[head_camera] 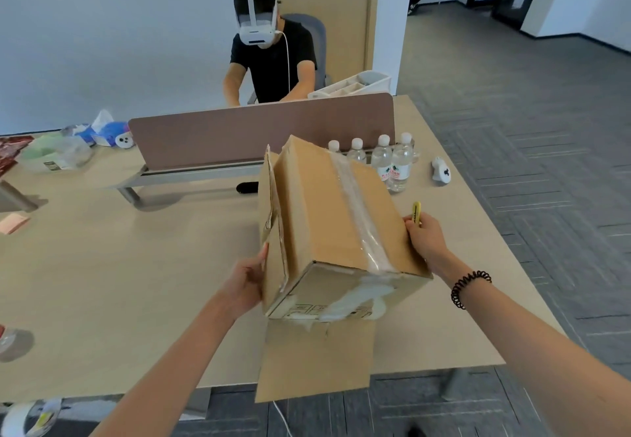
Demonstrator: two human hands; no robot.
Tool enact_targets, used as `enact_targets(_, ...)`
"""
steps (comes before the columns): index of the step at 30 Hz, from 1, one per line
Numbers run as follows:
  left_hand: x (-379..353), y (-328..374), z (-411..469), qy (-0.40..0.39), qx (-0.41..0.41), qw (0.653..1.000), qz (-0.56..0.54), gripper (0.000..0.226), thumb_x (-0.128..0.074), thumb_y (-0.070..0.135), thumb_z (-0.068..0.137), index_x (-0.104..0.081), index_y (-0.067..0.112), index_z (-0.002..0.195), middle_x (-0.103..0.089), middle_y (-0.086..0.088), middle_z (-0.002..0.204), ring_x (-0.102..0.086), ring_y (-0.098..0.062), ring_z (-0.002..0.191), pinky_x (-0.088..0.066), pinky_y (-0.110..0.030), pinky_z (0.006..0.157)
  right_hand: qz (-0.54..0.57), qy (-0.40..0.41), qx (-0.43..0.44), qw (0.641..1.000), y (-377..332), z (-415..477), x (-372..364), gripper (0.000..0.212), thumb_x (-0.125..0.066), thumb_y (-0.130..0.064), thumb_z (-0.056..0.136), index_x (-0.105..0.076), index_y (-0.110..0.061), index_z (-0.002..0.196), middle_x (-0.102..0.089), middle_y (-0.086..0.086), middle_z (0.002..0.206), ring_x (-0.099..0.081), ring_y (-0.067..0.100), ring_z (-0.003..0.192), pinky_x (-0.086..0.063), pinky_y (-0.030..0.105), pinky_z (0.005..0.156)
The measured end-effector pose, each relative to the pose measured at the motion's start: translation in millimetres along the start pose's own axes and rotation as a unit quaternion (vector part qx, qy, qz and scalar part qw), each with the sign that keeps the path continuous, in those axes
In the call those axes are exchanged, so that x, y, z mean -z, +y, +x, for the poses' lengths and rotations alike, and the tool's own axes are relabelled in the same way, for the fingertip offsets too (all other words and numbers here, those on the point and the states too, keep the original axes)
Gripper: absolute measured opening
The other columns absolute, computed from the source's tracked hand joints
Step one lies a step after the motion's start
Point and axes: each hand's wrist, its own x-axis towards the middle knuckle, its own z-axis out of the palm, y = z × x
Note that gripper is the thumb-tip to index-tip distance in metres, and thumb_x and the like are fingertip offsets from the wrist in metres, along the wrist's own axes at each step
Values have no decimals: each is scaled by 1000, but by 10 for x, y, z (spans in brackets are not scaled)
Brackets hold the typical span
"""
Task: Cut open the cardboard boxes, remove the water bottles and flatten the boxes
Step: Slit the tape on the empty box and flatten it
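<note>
We hold the box (334,218) tilted over the near edge of the table (136,266); our left hand (247,281) presses flat against its loose side flap; our right hand (426,238), at the right edge, pinches the knife (417,212); the taped seam (362,211) runs away from us, nearer to the right hand.

box (327,211): plain brown cardboard, glossy clear tape (358,204) strip across the top, white torn patches and faint dark print on the near face. cutter (417,212), centre right: yellow. bottles (382,160): clear, white caps, red-and-white labels. worktop (136,266): pale beige woodgrain. divider (239,136): dusty pink-brown. floor (546,129): grey carpet, herringbone stripes. wrist band (469,288), lower right: black coil.
</note>
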Motion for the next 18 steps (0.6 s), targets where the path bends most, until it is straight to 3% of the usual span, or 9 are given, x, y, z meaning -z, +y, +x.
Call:
enact_targets(3,149,-74,10,-25,52,998,3,30,-62,24,89,-67,7,113,-60,-10,108,-64,-21,87,-56,-33,77,-86,19,52,995,-42,-49,32,16,-45,-16,99,-59,-9,98,-58,5,95,-54,27,91,-41,36,77)
enact_targets(6,214,-199,15,-26,60,998,1,51,-71,6,77,-56,10,126,-59,-12,96,-62,-19,68,-56,-31,61,-147,20,69,987,-43,-107,4,19,-43,-17,100,-58,-6,105,-60,8,96,-55,31,94,-39,36,76)
enact_targets(9,302,-323,87,12,63,997,53,76,-36,-19,86,-37,32,141,-59,-11,85,-54,-18,58,-50,-31,54,-178,10,79,981,-12,-173,-85,20,-42,-18,101,-57,-7,107,-63,13,101,-56,33,92,-39,36,72)
enact_targets(13,365,-458,138,32,25,990,133,81,-27,-23,86,-40,33,144,-52,-10,87,-38,-15,62,-41,-24,49,-229,-5,93,969,16,-294,-253,18,-39,-15,101,-52,-6,111,-62,17,102,-56,36,93,-38,37,70)
enact_targets(16,395,-517,150,21,5,983,180,88,-28,-21,87,-43,52,134,-57,-4,103,-43,-20,74,-48,-31,62,-265,-26,89,960,94,-393,-375,18,-35,-14,102,-46,-4,113,-59,19,97,-52,33,81,-38,37,66)
enact_targets(18,413,-521,167,27,7,971,236,80,-35,-12,95,-33,52,142,-58,-1,129,-55,-24,102,-51,-42,89,-288,-42,87,953,171,-448,-454,17,-34,-14,103,-43,-4,112,-58,18,91,-49,31,74,-36,37,62)
